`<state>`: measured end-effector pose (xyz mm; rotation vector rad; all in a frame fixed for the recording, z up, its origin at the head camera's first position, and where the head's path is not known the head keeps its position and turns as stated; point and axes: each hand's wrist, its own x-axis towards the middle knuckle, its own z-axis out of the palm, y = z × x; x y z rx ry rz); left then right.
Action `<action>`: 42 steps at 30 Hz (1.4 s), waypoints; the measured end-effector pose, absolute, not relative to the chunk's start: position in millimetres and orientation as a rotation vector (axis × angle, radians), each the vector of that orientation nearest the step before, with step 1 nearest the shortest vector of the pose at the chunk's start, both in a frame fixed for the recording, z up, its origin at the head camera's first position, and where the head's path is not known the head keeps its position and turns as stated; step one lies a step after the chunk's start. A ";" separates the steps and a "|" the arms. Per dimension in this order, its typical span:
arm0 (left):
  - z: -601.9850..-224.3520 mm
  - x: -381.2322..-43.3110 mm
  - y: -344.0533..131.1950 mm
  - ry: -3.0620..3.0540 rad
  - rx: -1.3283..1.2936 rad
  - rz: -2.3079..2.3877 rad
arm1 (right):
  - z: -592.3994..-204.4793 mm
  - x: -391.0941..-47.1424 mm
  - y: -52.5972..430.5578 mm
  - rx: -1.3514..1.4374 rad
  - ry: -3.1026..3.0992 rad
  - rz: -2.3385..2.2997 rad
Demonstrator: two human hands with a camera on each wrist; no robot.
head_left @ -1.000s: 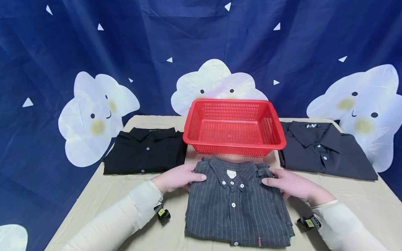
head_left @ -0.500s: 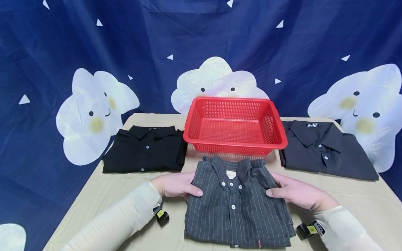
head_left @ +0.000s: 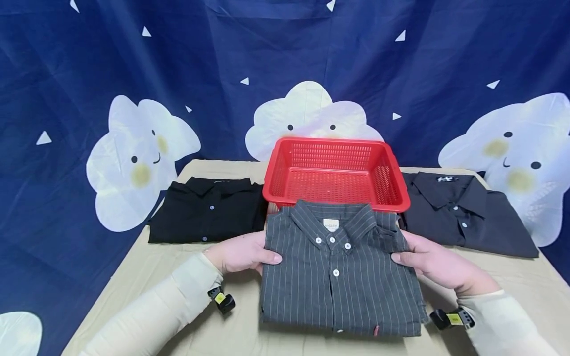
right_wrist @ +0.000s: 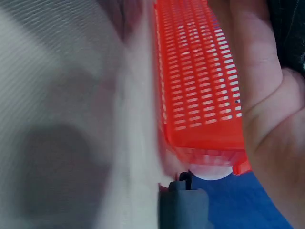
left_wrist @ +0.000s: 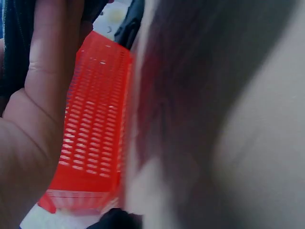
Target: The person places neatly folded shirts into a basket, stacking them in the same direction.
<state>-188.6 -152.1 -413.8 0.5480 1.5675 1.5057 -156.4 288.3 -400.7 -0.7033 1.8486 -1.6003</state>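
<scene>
A folded dark grey pinstriped shirt [head_left: 307, 282] with a button-down collar is held up between both hands in the head view. My left hand [head_left: 244, 253] grips its left side, thumb on top and fingers hidden underneath. On the opposite side my right hand [head_left: 445, 262] pinches the edge the same way. The collar overlaps the front rim of a red plastic basket [head_left: 329, 183] in this view. Each wrist view shows its hand beside dark cloth, the left hand [left_wrist: 43, 95] and the right hand [right_wrist: 267, 90], with the basket's slotted wall beyond.
A folded black shirt [head_left: 209, 212] lies left of the basket on the beige-covered table [head_left: 133, 291]. To the basket's right lies a folded dark shirt [head_left: 472, 212] with white buttons. Behind the table hangs a blue curtain [head_left: 213, 44] with white clouds.
Both hands have raised the pinstriped shirt off the table and moved it toward the basket; its collar now overlaps the basket's front. The basket and the other two shirts stay put.
</scene>
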 end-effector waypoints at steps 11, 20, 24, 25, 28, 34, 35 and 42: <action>-389.9 -198.5 -157.9 1.586 0.574 1.608 | -389.1 -160.6 281.3 -0.657 1.888 -1.732; -370.6 -211.8 -155.7 1.741 0.606 1.617 | -381.9 -177.0 274.5 -0.623 1.883 -1.853; -360.0 -215.6 -149.9 1.794 0.554 1.665 | -375.3 -186.8 271.3 -0.573 1.858 -1.961; -357.7 -217.0 -148.4 1.808 0.546 1.679 | -373.2 -189.2 270.6 -0.559 1.852 -1.981; -352.4 -223.2 -144.7 1.830 0.525 1.719 | -365.6 -196.6 269.2 -0.522 1.873 -1.990; -349.7 -241.6 -139.5 1.938 0.531 1.724 | -348.8 -212.7 261.8 -0.450 2.218 -1.865; -349.9 -244.5 -138.5 1.953 0.533 1.726 | -346.8 -214.7 260.5 -0.442 2.285 -1.823; -353.0 -268.9 -129.5 1.991 0.537 1.799 | -338.9 -234.1 256.0 -0.392 2.527 -1.630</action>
